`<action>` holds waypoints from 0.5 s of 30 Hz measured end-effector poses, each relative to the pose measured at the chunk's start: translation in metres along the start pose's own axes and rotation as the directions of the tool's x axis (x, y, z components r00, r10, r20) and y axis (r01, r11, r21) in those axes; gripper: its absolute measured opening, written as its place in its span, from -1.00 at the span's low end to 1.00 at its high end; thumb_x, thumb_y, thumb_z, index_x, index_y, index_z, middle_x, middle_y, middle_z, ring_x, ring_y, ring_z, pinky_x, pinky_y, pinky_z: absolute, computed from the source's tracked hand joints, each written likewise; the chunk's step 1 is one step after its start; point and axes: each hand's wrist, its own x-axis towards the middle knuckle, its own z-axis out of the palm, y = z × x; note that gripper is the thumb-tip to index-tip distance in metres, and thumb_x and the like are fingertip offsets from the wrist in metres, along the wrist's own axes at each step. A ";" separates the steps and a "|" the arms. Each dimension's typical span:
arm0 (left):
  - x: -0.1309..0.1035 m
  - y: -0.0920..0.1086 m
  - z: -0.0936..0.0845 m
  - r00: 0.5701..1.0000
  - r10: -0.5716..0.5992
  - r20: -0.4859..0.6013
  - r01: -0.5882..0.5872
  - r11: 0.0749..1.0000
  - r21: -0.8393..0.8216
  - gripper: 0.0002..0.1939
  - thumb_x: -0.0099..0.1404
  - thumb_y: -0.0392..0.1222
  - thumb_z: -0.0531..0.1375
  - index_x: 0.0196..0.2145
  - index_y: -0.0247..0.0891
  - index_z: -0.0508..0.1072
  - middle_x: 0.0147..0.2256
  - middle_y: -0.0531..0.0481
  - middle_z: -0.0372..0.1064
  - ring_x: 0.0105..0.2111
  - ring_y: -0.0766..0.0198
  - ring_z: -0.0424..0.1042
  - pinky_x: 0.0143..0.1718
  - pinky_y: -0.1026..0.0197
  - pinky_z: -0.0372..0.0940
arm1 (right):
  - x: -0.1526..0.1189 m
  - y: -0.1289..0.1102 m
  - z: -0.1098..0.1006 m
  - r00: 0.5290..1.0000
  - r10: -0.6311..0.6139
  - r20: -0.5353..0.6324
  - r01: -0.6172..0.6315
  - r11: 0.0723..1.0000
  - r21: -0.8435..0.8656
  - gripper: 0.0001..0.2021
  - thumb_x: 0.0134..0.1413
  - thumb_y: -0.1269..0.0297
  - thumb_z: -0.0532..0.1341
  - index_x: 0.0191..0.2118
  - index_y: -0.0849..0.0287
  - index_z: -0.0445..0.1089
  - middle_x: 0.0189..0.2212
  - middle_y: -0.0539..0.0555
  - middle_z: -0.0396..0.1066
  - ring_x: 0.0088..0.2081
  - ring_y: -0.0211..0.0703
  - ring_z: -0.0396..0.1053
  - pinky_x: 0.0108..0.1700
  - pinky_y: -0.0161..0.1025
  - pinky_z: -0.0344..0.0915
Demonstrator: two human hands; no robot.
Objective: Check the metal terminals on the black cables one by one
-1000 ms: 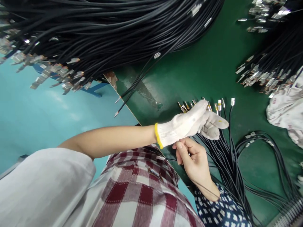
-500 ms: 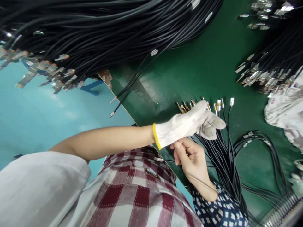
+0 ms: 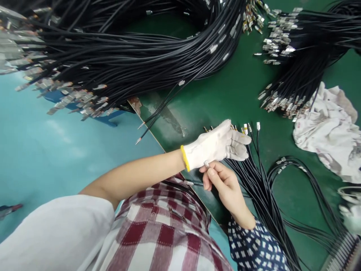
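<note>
My left hand (image 3: 220, 145) wears a white knitted glove with a yellow cuff. Its fingers stretch out to the right, loosely apart, over the ends of a bundle of black cables (image 3: 263, 188). Just below the glove, my bare right hand (image 3: 224, 182) pinches a small silver metal connector (image 3: 207, 164) between thumb and forefinger, its tip close to or touching the glove's lower edge. Whether a cable runs from it is hidden by the fingers. Another connector (image 3: 188, 183) on a black cable lies near the table edge, its cable passing behind my right hand.
A large heap of black cables (image 3: 135, 56) spans the top left, metal ends hanging over the green table's (image 3: 214, 98) edge. More cables (image 3: 304, 71) lie at upper right, with crumpled white gloves (image 3: 324, 135) below. A slotted metal rack (image 3: 342, 250) is at lower right.
The view has shifted, so the heaps sit lower and the right-hand things farther left. My left fingers have spread a little. The connector in my right hand has come into sight.
</note>
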 end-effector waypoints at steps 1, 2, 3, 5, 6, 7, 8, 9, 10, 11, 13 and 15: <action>0.000 0.000 0.000 1.000 0.001 -0.003 -0.001 1.000 0.004 -0.25 0.51 0.19 -0.26 -0.18 -0.41 0.55 -0.40 -0.18 0.53 -0.31 0.15 0.55 0.00 0.05 0.32 | 0.000 0.000 0.000 1.000 0.003 -0.002 -0.003 1.000 0.001 -0.73 0.35 0.07 0.16 -0.25 0.18 0.42 -0.59 -0.06 0.35 -0.57 -0.32 0.23 -0.47 -0.36 0.24; -0.001 0.001 0.001 1.000 0.001 -0.006 -0.001 1.000 0.009 -0.26 0.50 0.20 -0.25 -0.18 -0.42 0.55 -0.40 -0.18 0.53 -0.31 0.14 0.55 -0.01 0.05 0.33 | 0.001 -0.001 0.001 1.000 0.007 -0.005 -0.007 1.000 0.001 -0.72 0.35 0.07 0.17 -0.25 0.18 0.42 -0.59 -0.06 0.36 -0.57 -0.32 0.23 -0.47 -0.36 0.24; -0.002 0.001 0.002 1.000 -0.001 -0.008 0.001 1.000 0.016 -0.26 0.50 0.20 -0.24 -0.18 -0.42 0.55 -0.40 -0.19 0.53 -0.30 0.14 0.55 -0.01 0.05 0.33 | 0.001 -0.001 0.002 1.000 0.011 -0.008 -0.011 1.000 0.000 -0.72 0.34 0.06 0.18 -0.25 0.18 0.42 -0.60 -0.05 0.37 -0.58 -0.32 0.24 -0.47 -0.36 0.25; -0.003 0.003 0.004 1.000 -0.005 -0.013 0.006 1.000 0.029 -0.27 0.51 0.19 -0.24 -0.18 -0.42 0.55 -0.40 -0.19 0.54 -0.30 0.15 0.55 -0.01 0.06 0.33 | 0.002 -0.001 0.003 1.000 0.019 -0.012 -0.019 1.000 0.001 -0.70 0.33 0.04 0.18 -0.25 0.19 0.43 -0.60 -0.05 0.38 -0.58 -0.32 0.25 -0.48 -0.36 0.26; -0.004 0.003 0.005 1.000 -0.011 -0.018 0.011 0.999 0.036 -0.27 0.51 0.19 -0.24 -0.18 -0.41 0.55 -0.40 -0.19 0.54 -0.30 0.15 0.55 -0.01 0.06 0.33 | 0.002 -0.001 0.003 1.000 0.020 -0.015 -0.020 1.000 0.003 -0.70 0.33 0.04 0.18 -0.25 0.20 0.44 -0.61 -0.05 0.38 -0.59 -0.32 0.25 -0.48 -0.36 0.26; -0.004 0.003 0.005 1.000 -0.015 -0.026 0.016 0.999 0.041 -0.27 0.51 0.19 -0.23 -0.19 -0.41 0.55 -0.40 -0.19 0.54 -0.30 0.15 0.55 -0.01 0.06 0.33 | 0.003 0.000 0.003 1.000 0.022 -0.019 -0.022 1.000 0.004 -0.69 0.32 0.03 0.18 -0.25 0.20 0.44 -0.61 -0.05 0.38 -0.59 -0.32 0.25 -0.49 -0.36 0.26; -0.004 0.003 0.006 0.999 -0.020 -0.034 0.022 0.999 0.048 -0.28 0.51 0.19 -0.23 -0.19 -0.41 0.55 -0.40 -0.19 0.54 -0.30 0.15 0.55 -0.01 0.07 0.33 | 0.003 0.000 0.004 0.999 0.024 -0.025 -0.024 1.000 0.002 -0.68 0.32 0.02 0.18 -0.25 0.20 0.44 -0.62 -0.05 0.38 -0.60 -0.32 0.25 -0.51 -0.37 0.25; -0.003 0.002 0.006 0.999 -0.023 -0.041 0.025 0.998 0.057 -0.28 0.50 0.21 -0.22 -0.19 -0.40 0.54 -0.40 -0.19 0.54 -0.30 0.15 0.55 -0.01 0.07 0.33 | 0.003 0.001 0.004 0.999 0.026 -0.033 -0.026 1.000 -0.006 -0.67 0.32 0.01 0.18 -0.27 0.20 0.44 -0.63 -0.05 0.37 -0.61 -0.32 0.24 -0.52 -0.37 0.24; -0.002 0.000 0.006 0.999 -0.017 -0.048 0.021 0.997 0.070 -0.28 0.49 0.23 -0.21 -0.20 -0.40 0.54 -0.41 -0.18 0.54 -0.31 0.16 0.55 -0.03 0.08 0.34 | 0.002 0.002 0.004 0.999 0.029 -0.041 -0.030 0.999 -0.020 -0.66 0.32 0.00 0.17 -0.28 0.20 0.43 -0.64 -0.05 0.37 -0.62 -0.33 0.24 -0.53 -0.38 0.23; -0.001 -0.001 0.005 0.998 -0.007 -0.056 0.012 0.996 0.087 -0.27 0.48 0.26 -0.19 -0.21 -0.40 0.54 -0.42 -0.17 0.53 -0.33 0.17 0.55 -0.05 0.09 0.34 | 0.002 0.003 0.005 0.998 0.034 -0.052 -0.036 0.999 -0.038 -0.66 0.31 -0.01 0.17 -0.30 0.20 0.42 -0.65 -0.05 0.36 -0.63 -0.33 0.23 -0.55 -0.38 0.22; 0.002 -0.005 0.005 0.997 0.006 -0.081 0.004 0.991 0.134 -0.25 0.44 0.32 -0.16 -0.24 -0.39 0.55 -0.45 -0.15 0.52 -0.37 0.19 0.53 -0.10 0.13 0.36 | 0.001 0.004 0.006 0.996 0.043 -0.074 -0.049 0.996 -0.076 -0.64 0.31 -0.02 0.17 -0.34 0.19 0.40 -0.67 -0.06 0.34 -0.65 -0.33 0.21 -0.57 -0.39 0.19; 0.004 -0.008 0.006 0.993 0.005 -0.117 0.017 0.983 0.182 -0.23 0.40 0.38 -0.14 -0.26 -0.38 0.54 -0.48 -0.12 0.50 -0.41 0.22 0.51 -0.16 0.16 0.36 | 0.000 0.005 0.008 0.995 0.044 -0.095 -0.054 0.993 -0.105 -0.64 0.31 -0.01 0.16 -0.36 0.19 0.38 -0.69 -0.07 0.32 -0.66 -0.33 0.19 -0.58 -0.40 0.16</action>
